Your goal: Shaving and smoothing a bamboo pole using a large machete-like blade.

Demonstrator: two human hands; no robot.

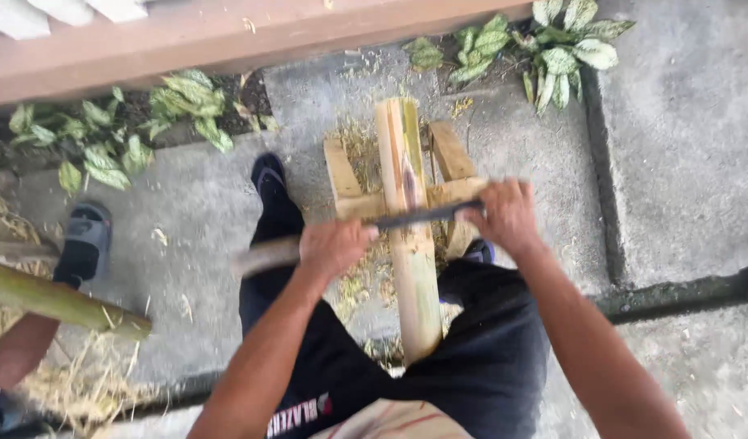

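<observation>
Your left hand (335,246) and right hand (506,215) both hold tight to a long knife (414,216), lying across the bamboo pole (409,236) from 9 to 3 o'clock.

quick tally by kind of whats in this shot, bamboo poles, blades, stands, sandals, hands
bamboo poles: 2 (a peeled pole on the stand, a green pole at left)
blade: 1
wooden stand: 1
grey sandal: 1
hands on the blade: 2 (left hand, right hand)
total: 7
</observation>
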